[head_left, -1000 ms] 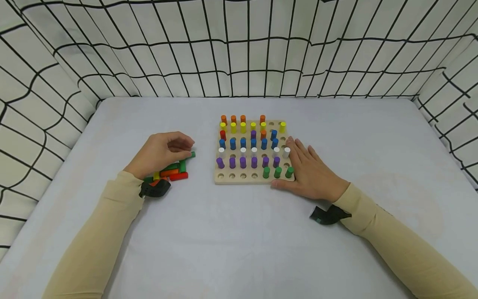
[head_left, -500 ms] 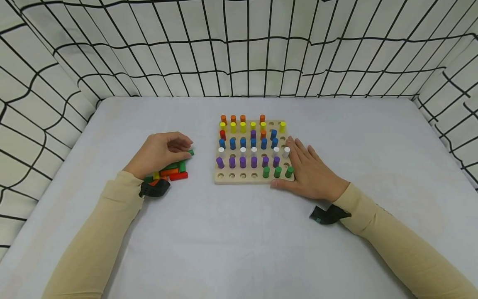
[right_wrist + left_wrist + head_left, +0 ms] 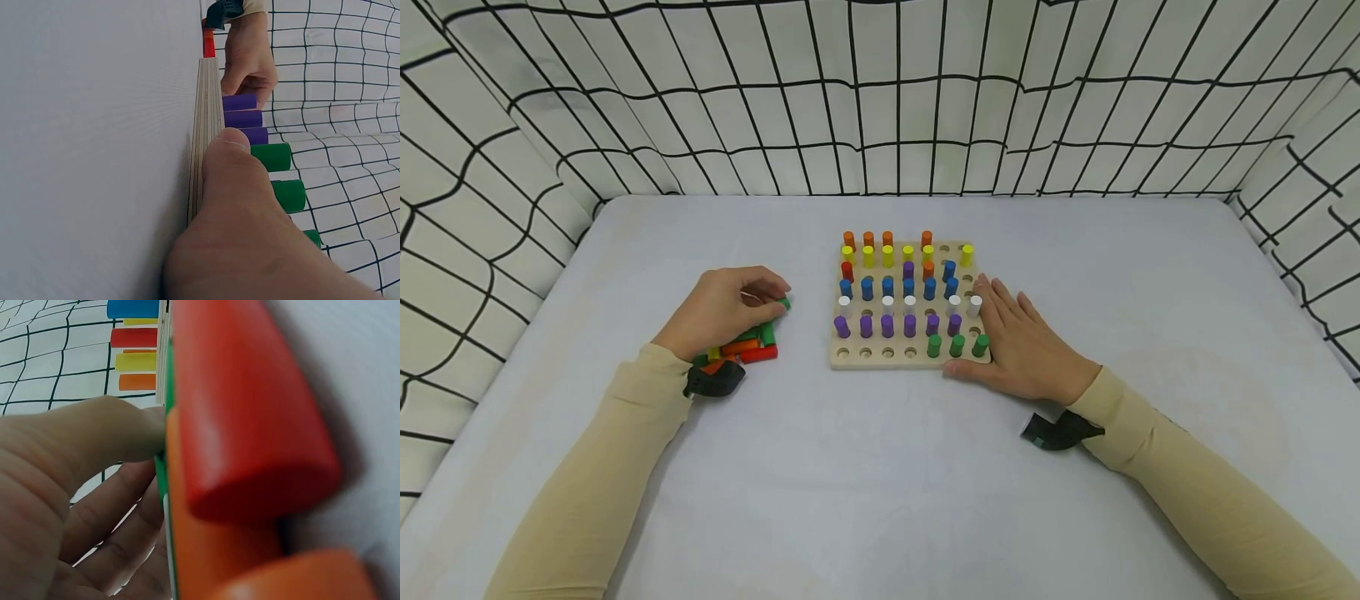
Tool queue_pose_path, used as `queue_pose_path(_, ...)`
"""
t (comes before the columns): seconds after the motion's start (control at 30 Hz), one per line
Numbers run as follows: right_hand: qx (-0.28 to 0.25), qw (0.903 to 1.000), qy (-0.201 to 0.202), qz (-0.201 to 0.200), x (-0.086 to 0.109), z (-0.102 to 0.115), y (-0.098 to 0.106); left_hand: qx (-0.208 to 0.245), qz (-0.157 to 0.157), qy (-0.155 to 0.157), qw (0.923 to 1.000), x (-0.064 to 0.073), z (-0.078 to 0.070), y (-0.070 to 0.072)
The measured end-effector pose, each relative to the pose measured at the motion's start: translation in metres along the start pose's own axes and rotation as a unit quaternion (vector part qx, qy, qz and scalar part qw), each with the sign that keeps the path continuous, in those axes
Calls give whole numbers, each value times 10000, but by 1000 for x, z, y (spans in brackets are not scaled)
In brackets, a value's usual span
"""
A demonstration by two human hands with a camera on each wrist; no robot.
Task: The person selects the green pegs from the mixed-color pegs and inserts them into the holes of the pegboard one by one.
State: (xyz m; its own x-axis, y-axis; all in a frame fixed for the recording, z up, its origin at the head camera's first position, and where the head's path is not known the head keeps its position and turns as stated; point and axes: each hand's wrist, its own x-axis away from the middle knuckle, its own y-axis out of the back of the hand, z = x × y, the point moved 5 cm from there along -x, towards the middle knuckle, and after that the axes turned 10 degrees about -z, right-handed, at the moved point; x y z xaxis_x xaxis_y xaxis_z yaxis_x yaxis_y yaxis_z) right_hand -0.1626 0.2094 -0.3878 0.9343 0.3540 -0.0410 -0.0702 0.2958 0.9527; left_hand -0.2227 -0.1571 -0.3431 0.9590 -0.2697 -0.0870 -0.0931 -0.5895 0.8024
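Note:
My left hand [image 3: 730, 307] is at the left of the table, over a small pile of loose pegs. Between its thumb and fingers it pinches a green peg [image 3: 786, 303], of which only one end shows. Below lie a red peg [image 3: 758, 353], an orange peg [image 3: 740, 346] and another green peg [image 3: 767, 334]; the wrist covers part of the pile. My right hand [image 3: 1026, 346] lies with fingers extended against the right edge of a wooden pegboard [image 3: 880, 364], its thumb [image 3: 234, 169] along the near edge. Upright coloured pegs stand in rows on the board.
Three green pegs [image 3: 957, 346] stand in the nearest row, with several bare holes [image 3: 887, 353] to their left. Behind them come rows of purple pegs [image 3: 888, 326], white pegs and blue pegs. A white wall with a black grid [image 3: 880, 108] encloses the table's far side.
The green peg at my left fingertips has turned and shifted slightly up, with less of it showing. The left hand has barely moved, and my right hand and the pegboard have stayed put.

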Motion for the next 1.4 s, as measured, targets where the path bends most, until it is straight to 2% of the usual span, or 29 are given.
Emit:
queue_pose_path(0.13,-14,10000,3,-21,0,0,0,-29,-98,-81,9999,0,-2,1)
queue_pose_path(0.33,-5,10000,-11,-21,-1,0,0,-4,-299,-41,9995,2,-6,4)
queue_pose_path(0.83,-20,10000,-40,-31,0,1,1,-97,-444,103,9989,3,-15,8)
queue_pose_path(1.17,-16,10000,-42,13,0,1,0,-130,-676,-148,9975,4,-22,11)
queue_pose_path(1.4,-11,10000,-59,-15,-1,1,0,-30,-653,-183,9977,5,-27,9)
